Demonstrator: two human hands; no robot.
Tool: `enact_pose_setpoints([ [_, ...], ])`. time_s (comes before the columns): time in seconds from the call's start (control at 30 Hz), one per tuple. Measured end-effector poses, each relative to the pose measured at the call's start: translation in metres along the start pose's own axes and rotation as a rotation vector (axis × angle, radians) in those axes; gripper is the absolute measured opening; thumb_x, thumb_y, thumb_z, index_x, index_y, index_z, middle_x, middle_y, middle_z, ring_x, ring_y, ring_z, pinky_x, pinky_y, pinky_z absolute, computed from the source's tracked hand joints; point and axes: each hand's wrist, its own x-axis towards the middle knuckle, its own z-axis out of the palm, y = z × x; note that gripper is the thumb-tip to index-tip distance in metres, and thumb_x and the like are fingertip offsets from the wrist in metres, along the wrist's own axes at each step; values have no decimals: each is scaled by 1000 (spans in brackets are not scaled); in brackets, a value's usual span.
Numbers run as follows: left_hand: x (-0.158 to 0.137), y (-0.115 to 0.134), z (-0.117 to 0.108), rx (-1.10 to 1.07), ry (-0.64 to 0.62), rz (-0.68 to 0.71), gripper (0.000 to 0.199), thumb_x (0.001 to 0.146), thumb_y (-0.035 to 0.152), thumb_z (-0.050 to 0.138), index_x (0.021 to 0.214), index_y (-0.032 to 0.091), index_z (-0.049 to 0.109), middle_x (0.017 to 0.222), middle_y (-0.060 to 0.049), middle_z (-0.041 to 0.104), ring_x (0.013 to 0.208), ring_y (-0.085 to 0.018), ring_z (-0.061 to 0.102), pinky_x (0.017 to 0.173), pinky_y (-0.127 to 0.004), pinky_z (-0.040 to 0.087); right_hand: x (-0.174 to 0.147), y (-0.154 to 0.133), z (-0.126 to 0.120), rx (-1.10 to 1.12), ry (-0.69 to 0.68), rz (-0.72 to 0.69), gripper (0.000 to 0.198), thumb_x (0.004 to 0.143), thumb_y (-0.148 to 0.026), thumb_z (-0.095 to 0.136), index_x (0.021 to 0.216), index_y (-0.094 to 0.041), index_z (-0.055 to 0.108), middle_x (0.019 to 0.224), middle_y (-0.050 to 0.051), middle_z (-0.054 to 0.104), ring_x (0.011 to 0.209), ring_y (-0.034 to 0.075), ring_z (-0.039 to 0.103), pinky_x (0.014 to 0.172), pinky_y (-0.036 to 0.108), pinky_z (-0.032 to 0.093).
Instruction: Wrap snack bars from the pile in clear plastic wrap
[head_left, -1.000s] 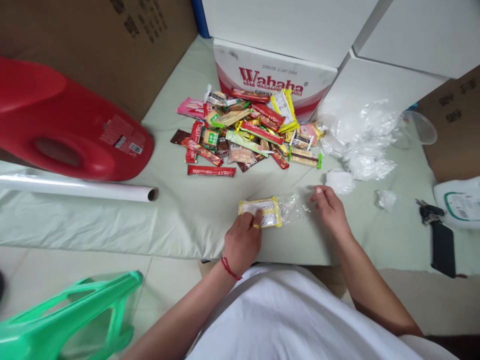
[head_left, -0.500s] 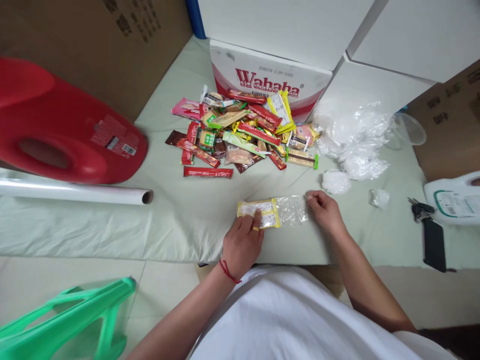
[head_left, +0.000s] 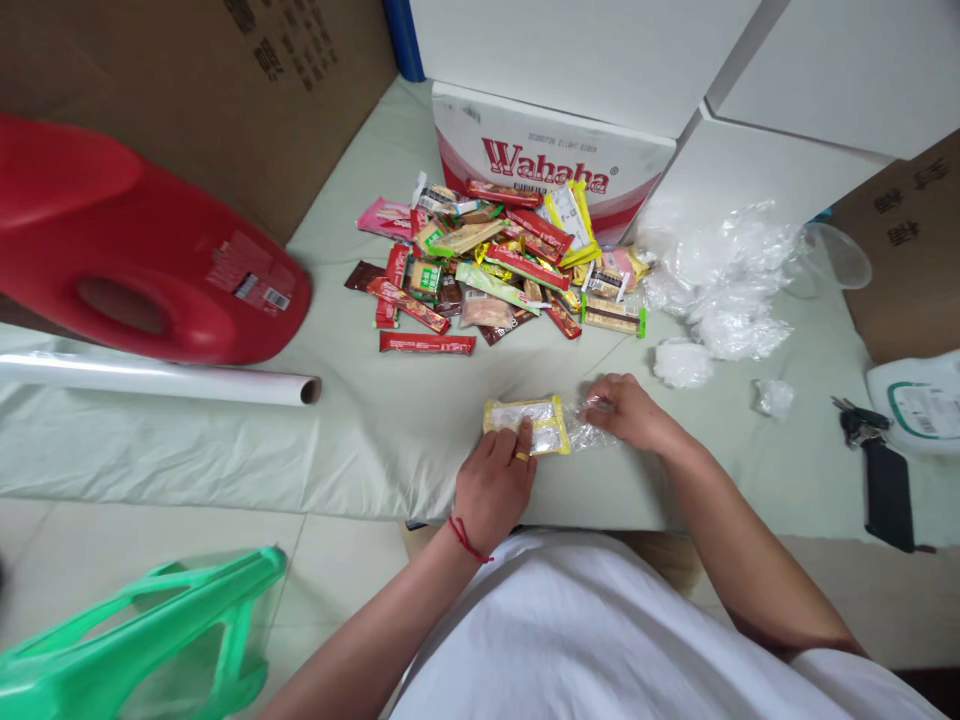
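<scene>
A yellow-edged snack packet [head_left: 551, 436] lies flat on the cloth near the front edge, inside a clear plastic bag [head_left: 589, 430] that extends beyond its right end. My left hand [head_left: 496, 480] presses on the packet's lower left part, index finger stretched over the top and the other fingers curled at its edge. The slack end of the bag is pinched in my right hand [head_left: 626, 412], just right of the packet. Behind both hands is a loose pile of wrapped snack bars [head_left: 480, 262].
Crumpled clear plastic bags [head_left: 727, 270] lie right of the pile. A red jug [head_left: 172, 260] and a film roll [head_left: 172, 380] are on the left. Keys [head_left: 862, 425], a black case [head_left: 887, 490] and a white bottle [head_left: 922, 395] lie right. A green stool [head_left: 247, 600] stands below.
My right hand has moved left toward the packet, and the slack of the clear bag is now bunched up. My left hand stays on the packet. The whole view has shifted slightly.
</scene>
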Motion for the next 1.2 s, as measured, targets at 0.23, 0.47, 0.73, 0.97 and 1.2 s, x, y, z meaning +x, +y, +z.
enact_pose_setpoints([
  [0.23, 1, 0, -1, -17, -60, -15, 53, 105, 24, 50, 158, 18, 47, 98, -10, 67, 91, -26, 65, 73, -35, 55, -22, -7, 11, 436, 72, 199, 28, 84, -50, 65, 87, -23, 59, 73, -2, 59, 63, 16, 50, 62, 28, 40],
  [0.47, 1, 1, 0, -20, -82, 2, 48, 104, 19, 51, 151, 13, 55, 102, -11, 67, 94, -25, 63, 77, -35, 56, -19, -45, 35, 515, 348, 192, 29, 84, -47, 68, 76, -23, 53, 63, -6, 47, 58, 12, 41, 55, 25, 32],
  [0.73, 5, -5, -2, -182, -72, 46, 25, 99, 16, 52, 86, 18, 73, 93, -11, 66, 90, -23, 62, 73, -34, 56, -2, -103, 72, 62, 200, -8, 21, 98, -24, 50, 98, -20, 71, 89, 7, 70, 82, 21, 63, 77, 33, 49],
  [0.97, 6, -36, -22, -1041, -78, -141, 21, 94, 23, 52, 91, 19, 73, 93, -8, 69, 84, -19, 67, 75, -33, 58, -39, -90, 92, -27, 203, -350, 44, 105, -33, 49, 143, -16, 62, 133, 19, 60, 123, 31, 57, 106, 47, 53],
  [1.2, 2, -36, -45, -846, 112, -28, 30, 102, 22, 51, 122, 22, 72, 121, -12, 75, 114, -24, 71, 100, -41, 56, -58, -76, 118, -351, 181, -351, 49, 103, -24, 54, 150, -15, 58, 147, 22, 58, 118, 35, 59, 100, 54, 52],
])
